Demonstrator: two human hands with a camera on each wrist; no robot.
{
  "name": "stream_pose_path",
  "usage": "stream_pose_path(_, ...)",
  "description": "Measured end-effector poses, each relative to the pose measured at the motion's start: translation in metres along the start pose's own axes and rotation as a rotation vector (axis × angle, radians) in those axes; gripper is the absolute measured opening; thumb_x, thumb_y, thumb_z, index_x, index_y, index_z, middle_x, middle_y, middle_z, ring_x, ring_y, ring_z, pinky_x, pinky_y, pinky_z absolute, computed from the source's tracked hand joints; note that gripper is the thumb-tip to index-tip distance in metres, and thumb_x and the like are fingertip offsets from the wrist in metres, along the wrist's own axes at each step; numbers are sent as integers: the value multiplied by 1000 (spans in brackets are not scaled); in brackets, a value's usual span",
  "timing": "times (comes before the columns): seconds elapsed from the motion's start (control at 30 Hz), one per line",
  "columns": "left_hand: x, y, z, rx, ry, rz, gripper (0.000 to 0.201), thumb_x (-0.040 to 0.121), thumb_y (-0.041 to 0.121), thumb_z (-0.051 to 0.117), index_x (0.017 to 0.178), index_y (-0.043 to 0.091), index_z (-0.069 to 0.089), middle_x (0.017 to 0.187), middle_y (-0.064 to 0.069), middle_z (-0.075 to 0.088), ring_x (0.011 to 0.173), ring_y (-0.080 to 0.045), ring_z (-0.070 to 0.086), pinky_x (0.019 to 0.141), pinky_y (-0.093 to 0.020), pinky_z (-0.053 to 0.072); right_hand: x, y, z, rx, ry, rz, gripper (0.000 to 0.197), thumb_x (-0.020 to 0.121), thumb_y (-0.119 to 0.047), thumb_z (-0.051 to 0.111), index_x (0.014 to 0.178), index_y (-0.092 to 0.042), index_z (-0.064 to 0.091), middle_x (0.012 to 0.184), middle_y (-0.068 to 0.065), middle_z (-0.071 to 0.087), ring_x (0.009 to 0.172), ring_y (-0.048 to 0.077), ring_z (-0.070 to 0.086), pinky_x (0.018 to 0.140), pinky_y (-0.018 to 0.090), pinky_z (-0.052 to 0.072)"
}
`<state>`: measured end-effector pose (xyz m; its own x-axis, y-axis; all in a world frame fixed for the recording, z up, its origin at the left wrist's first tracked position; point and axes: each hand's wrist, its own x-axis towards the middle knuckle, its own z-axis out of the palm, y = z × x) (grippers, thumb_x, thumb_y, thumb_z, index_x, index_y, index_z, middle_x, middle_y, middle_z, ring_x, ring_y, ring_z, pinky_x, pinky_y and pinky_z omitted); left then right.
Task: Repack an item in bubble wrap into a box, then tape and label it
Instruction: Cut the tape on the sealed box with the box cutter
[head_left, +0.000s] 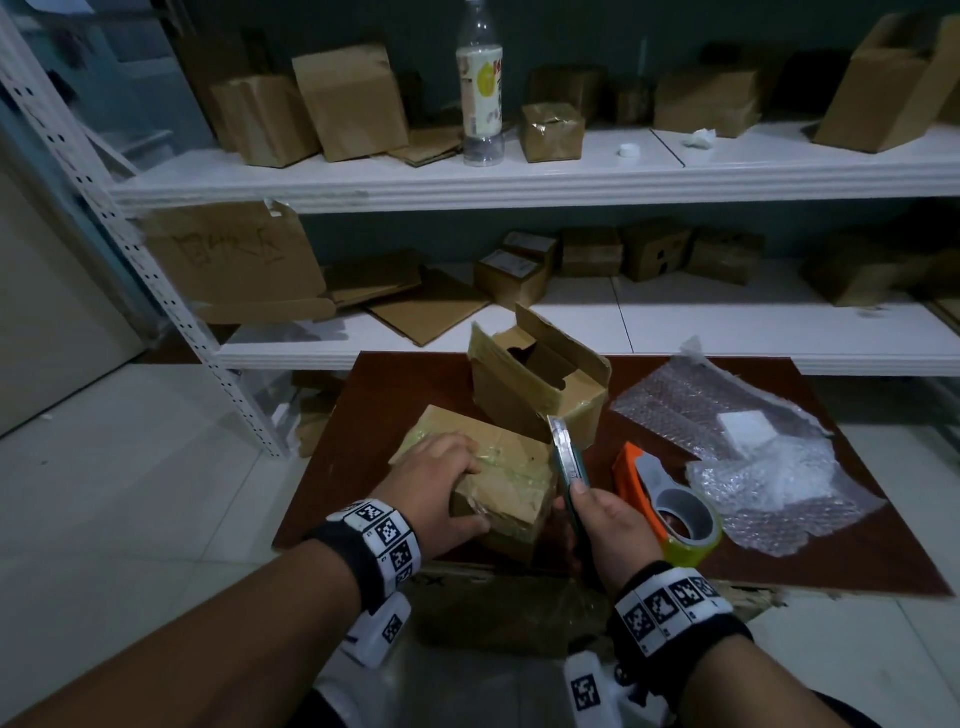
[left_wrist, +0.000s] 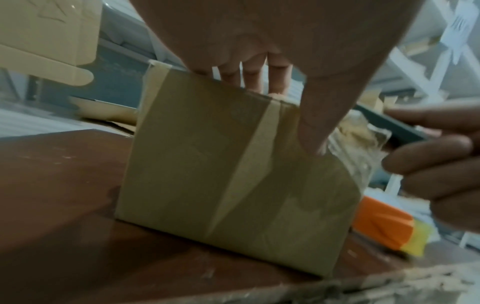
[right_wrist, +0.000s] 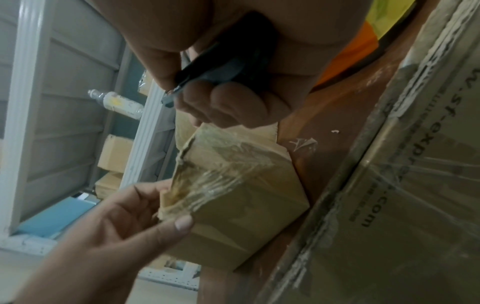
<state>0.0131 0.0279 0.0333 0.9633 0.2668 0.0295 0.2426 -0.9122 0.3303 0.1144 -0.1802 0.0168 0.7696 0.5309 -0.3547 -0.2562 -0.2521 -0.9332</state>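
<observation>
A taped brown cardboard box (head_left: 511, 486) (left_wrist: 233, 176) (right_wrist: 233, 197) sits on the dark red board (head_left: 363, 415). My left hand (head_left: 441, 483) (right_wrist: 124, 211) grips it from above, fingers over the far edge and thumb on the near side. My right hand (head_left: 608, 525) (right_wrist: 228, 102) grips a utility knife (head_left: 566, 457) (right_wrist: 221, 67), blade up, just right of the box. Behind stands an empty box (head_left: 535, 384) with open flaps. Bubble wrap (head_left: 727, 441) with a white item (head_left: 745, 428) lies at the right. An orange tape dispenser (head_left: 665, 504) lies beside my right hand.
White shelves (head_left: 519, 182) behind the board hold several cardboard boxes and a plastic bottle (head_left: 480, 83). A perforated white upright (head_left: 130, 244) stands at the left. A large printed carton (right_wrist: 389, 185) lies under the board's near edge. Pale tiled floor (head_left: 130, 493) spreads to the left.
</observation>
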Motion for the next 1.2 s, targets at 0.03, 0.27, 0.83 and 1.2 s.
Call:
stream_pose_path(0.03,0,-2,0,0,-10,6,64,74,59,73,129,34,51,148,17,36,142,-6,24,119,-29,17,-1,2,2,-8,1,-3,38,102,-39,46,94,-8,66,60,5,57,49,20,52,50,29,43)
stream_pose_path(0.27,-7,-7,1,68,-4,-4,71,86,69,48,149,42,30,147,11,35,141,-13,25,122,-41,11,-1,12,7,-8,74,0,37,100,-42,51,91,-9,67,52,5,54,43,20,49,44,25,39)
stream_pose_path(0.83,10,-3,23,326,-110,-55,75,90,73,26,153,45,-4,166,6,-10,152,-26,-12,120,-49,-9,7,9,-34,-189,99,208,41,96,-43,57,70,-12,61,46,1,52,32,14,47,37,19,36)
stream_pose_path(1.2,10,-1,22,325,-138,-67,75,87,75,20,153,48,-6,165,8,-14,151,-24,-15,120,-47,-11,5,0,-29,-256,56,210,47,97,-48,53,68,-14,64,50,3,58,37,17,51,40,18,39)
